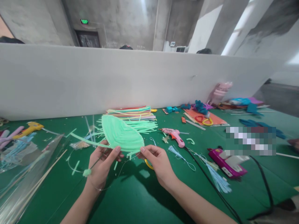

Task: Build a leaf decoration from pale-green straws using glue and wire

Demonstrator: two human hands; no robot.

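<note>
A light green leaf-shaped piece point(121, 133), built from rows of fuzzy pipe cleaners, is held up above the table between my two hands. My left hand point(104, 160) pinches its lower left edge, where a green pipe cleaner point(90, 141) sticks out to the left. A thin wire with a green pompom point(87, 173) hangs by my left wrist. With thumb and fingers, my right hand point(154, 158) grips the lower right tip. Behind the leaf lies a pile of green pipe cleaners point(146, 126).
A pink glue gun point(174, 135) lies right of the leaf, its cable running to the front. Farther right sits a purple power strip point(226, 163). Blue tassels point(216, 177) lie nearby. At left are a yellow glue gun point(32, 129) and plastic sleeves point(30, 186). A white partition point(116, 81) stands behind.
</note>
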